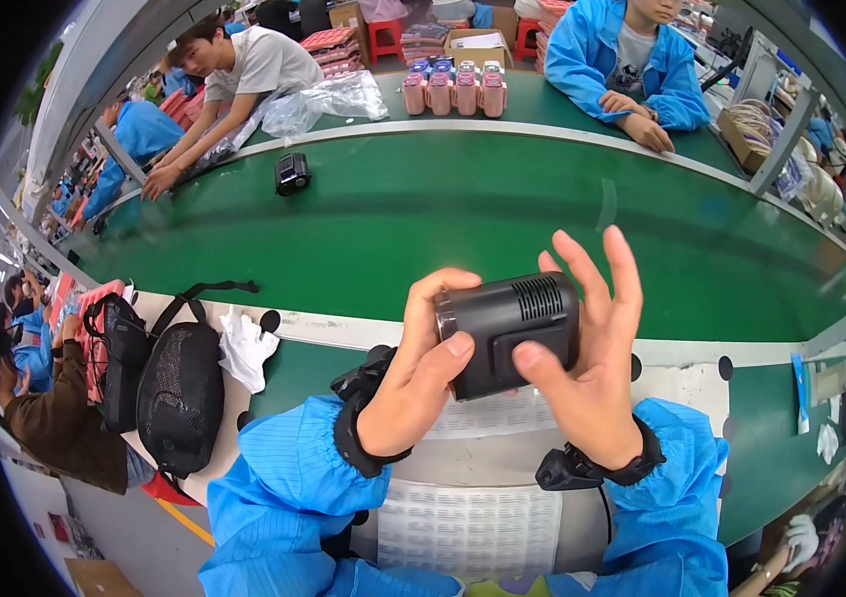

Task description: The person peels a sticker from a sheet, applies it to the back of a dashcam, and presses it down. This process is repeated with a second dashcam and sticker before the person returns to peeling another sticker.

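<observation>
Holding black device point(498, 308) two-handed, likely for steadiness: my left grip point(411, 383) clasps one end, right grip point(597, 393) the other.

The one view comes from the left wide fisheye camera on the person's head, facing down and forward. The bare left hand point(413, 383) and bare right hand point(597, 383) sit close below it; the smooth green tabletop point(383, 239) stretches beyond, its straight edges curving within a dark round rim.
</observation>
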`<state>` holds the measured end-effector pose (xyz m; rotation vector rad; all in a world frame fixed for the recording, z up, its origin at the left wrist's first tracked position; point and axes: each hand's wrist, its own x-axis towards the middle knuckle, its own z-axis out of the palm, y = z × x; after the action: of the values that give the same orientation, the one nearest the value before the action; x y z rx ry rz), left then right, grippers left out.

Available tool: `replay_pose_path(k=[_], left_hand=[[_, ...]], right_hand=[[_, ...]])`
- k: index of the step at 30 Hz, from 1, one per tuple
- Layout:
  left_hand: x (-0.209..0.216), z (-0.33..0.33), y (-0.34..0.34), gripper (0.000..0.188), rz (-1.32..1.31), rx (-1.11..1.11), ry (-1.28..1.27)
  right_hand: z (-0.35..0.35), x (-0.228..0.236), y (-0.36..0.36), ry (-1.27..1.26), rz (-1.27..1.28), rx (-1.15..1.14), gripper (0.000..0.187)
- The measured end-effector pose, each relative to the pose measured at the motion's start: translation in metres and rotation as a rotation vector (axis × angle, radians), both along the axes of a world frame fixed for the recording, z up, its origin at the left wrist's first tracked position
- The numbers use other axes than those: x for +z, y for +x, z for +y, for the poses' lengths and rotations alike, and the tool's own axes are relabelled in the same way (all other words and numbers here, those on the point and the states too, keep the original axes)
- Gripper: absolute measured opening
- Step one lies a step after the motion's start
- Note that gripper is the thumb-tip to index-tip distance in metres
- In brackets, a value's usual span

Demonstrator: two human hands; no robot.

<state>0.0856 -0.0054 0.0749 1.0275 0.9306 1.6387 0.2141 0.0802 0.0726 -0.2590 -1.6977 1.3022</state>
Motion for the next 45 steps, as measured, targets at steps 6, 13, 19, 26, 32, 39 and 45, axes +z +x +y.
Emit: replay_pose_path(k=[6, 13, 19, 26, 32, 39, 45], left_hand=[[0.002, -0.001, -0.010, 0.038, -0.254, -0.079, -0.009], [0.003, 0.000, -0.010, 0.045, -0.150, -0.030, -0.036], [-0.004, 0.003, -0.011, 0.063, 0.084, -0.005, 0.067], [-0.004, 0.003, -0.010, 0.069, 0.253, 0.040, 0.106], [-0.006, 0.005, -0.011, 0.066, 0.303, 0.088, 0.117], [-0.008, 0.005, -0.009, 0.062, 0.322, 0.128, 0.104], [-0.010, 0.006, -0.008, 0.061, 0.353, 0.165, 0.119]], right_hand=[[0.005, 0.016, 0.005, -0.529, 0.254, 0.021, 0.064], [0.005, 0.031, 0.033, -0.228, -0.124, 0.220, 0.015], [0.006, 0.038, 0.031, -0.399, -0.276, 0.173, 0.011], [0.007, 0.040, 0.029, -0.417, -0.360, 0.156, 0.010], [0.007, 0.039, 0.027, -0.425, -0.360, 0.140, 0.009], [0.005, 0.035, 0.025, -0.372, -0.381, 0.092, 0.009], [0.002, 0.027, 0.024, -0.126, -0.398, -0.010, 0.010]])
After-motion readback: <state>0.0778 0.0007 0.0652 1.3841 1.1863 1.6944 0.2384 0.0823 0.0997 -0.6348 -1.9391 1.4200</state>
